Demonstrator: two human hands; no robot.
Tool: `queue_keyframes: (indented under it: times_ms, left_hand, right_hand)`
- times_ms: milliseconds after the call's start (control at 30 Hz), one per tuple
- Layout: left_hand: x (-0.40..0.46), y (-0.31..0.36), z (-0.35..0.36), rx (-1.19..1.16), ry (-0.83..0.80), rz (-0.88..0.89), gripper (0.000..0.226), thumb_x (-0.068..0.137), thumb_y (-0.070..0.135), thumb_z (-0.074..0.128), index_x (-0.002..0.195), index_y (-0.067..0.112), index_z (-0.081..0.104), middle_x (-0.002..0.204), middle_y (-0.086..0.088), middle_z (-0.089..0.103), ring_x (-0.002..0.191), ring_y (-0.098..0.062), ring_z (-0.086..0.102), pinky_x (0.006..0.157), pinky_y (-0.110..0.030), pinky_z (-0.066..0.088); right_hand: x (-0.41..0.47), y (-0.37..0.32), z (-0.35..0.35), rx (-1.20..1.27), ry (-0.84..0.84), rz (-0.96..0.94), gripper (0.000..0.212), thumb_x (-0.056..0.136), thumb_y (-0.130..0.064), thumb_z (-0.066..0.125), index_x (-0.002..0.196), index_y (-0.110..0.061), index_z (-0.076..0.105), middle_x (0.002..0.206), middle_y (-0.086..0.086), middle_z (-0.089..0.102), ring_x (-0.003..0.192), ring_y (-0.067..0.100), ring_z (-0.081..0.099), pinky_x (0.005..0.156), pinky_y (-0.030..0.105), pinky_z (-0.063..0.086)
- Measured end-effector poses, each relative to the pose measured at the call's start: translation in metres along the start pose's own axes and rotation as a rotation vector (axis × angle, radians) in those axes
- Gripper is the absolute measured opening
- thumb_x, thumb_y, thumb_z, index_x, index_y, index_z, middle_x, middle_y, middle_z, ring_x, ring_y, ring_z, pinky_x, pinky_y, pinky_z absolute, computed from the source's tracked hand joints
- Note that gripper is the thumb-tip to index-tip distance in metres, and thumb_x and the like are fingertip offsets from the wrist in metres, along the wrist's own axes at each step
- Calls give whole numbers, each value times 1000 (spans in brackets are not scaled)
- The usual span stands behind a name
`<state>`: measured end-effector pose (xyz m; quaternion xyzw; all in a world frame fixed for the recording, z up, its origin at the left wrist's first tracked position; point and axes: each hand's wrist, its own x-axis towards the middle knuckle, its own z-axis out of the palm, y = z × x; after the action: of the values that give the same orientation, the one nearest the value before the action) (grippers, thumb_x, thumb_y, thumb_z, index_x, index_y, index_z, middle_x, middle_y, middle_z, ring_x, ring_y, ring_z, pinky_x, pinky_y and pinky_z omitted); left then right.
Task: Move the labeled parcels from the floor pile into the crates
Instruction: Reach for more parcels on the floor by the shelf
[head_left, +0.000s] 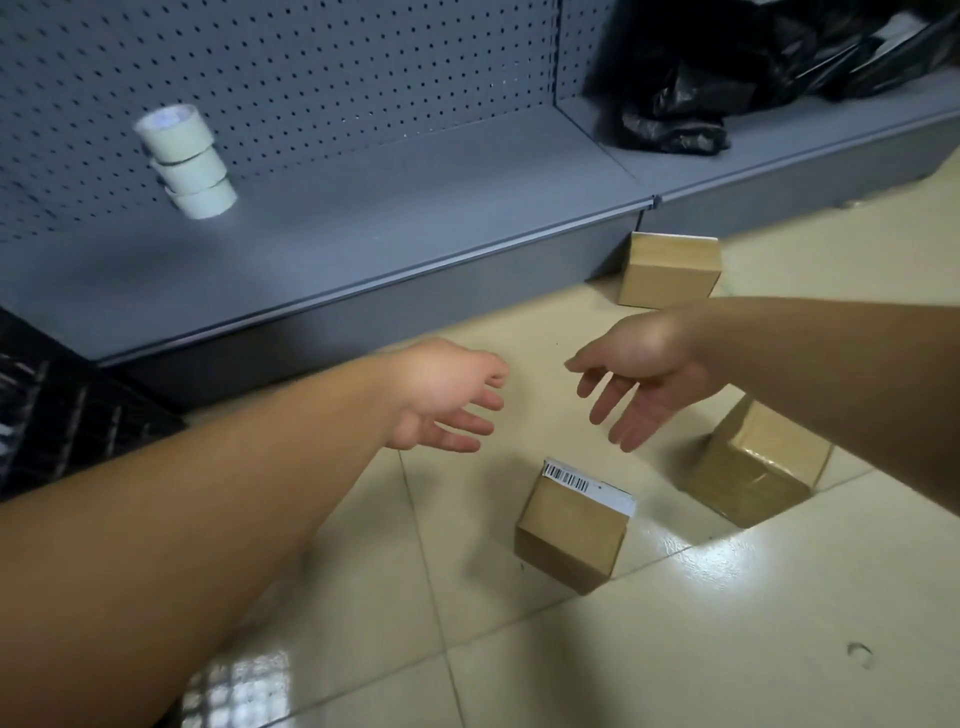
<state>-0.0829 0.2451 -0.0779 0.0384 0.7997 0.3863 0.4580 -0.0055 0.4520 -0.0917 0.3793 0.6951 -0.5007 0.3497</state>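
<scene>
Three small brown cardboard parcels lie on the tiled floor. The nearest parcel (571, 530) carries a white barcode label on its top edge. A taped parcel (753, 467) sits to its right, partly under my right forearm. A third parcel (670, 270) rests against the base of the grey shelf. My left hand (447, 395) and my right hand (634, 374) hover above the labeled parcel, fingers spread and relaxed, holding nothing. A dark crate (62, 410) shows at the left edge.
A low grey shelf (363, 234) with a pegboard back runs across the top. Three rolls of tape (187, 161) stand stacked on it. Black plastic bags (727, 73) fill the shelf at the upper right. Glossy beige floor tiles (675, 649) spread in front.
</scene>
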Motion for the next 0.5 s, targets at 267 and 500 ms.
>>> queue_keyframes:
  times_ms: [267,500]
  left_hand:
    - [25,-25,42,146,-59,-184,27,97,43,57,111,21,62,118,-5,65,82,-27,65,82,-47,62]
    - [33,-40,60,113,-151,-296,48,99,54,51,132,20,55,124,-11,59,107,-40,68,89,-55,60]
  right_hand:
    - [22,40,21,-97,-79,207,50,101,-42,56,125,1,53,122,30,55,109,56,61,77,60,60]
    - [34,59,26,8,-117,293,43,102,-33,57,122,4,51,123,35,57,125,58,50,72,57,62]
